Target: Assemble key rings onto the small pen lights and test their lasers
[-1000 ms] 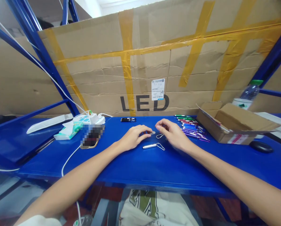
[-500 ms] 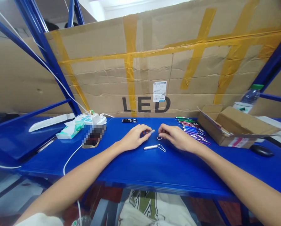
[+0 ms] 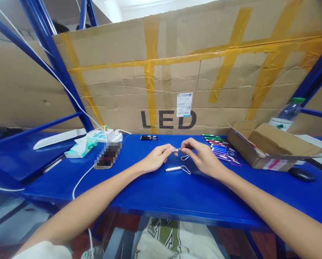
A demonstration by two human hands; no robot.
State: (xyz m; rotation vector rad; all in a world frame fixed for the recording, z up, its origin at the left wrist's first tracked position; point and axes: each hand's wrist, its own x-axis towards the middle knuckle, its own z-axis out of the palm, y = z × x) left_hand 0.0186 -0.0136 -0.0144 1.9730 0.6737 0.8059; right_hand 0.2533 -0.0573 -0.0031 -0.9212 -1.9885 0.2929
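Observation:
My left hand (image 3: 157, 158) is closed on a small silver tube (image 3: 175, 150), its fingers around the left end. At the tube's darker right end, my right hand (image 3: 204, 158) pinches with thumb and forefinger. A metal carabiner loop (image 3: 185, 158) shows just below my right fingertips; whether it is joined to the held tube I cannot tell. Nearer to me on the blue tabletop (image 3: 188, 201) lies a second silver tube (image 3: 173, 168) with a carabiner clip (image 3: 186, 170) at its right end.
Several coloured metal tubes with clips (image 3: 221, 149) lie right of my hands, beside an open cardboard box (image 3: 274, 164). A black mouse (image 3: 302, 174) and a bottle (image 3: 289, 111) are farther right. Black pieces (image 3: 148, 137) lie at the back. Left are a phone (image 3: 107, 156) and a power strip (image 3: 104, 136).
My hands have come together at the held tube. My right fingers have moved from near the carabiner loop to the tube's right end, and the loop now shows more fully.

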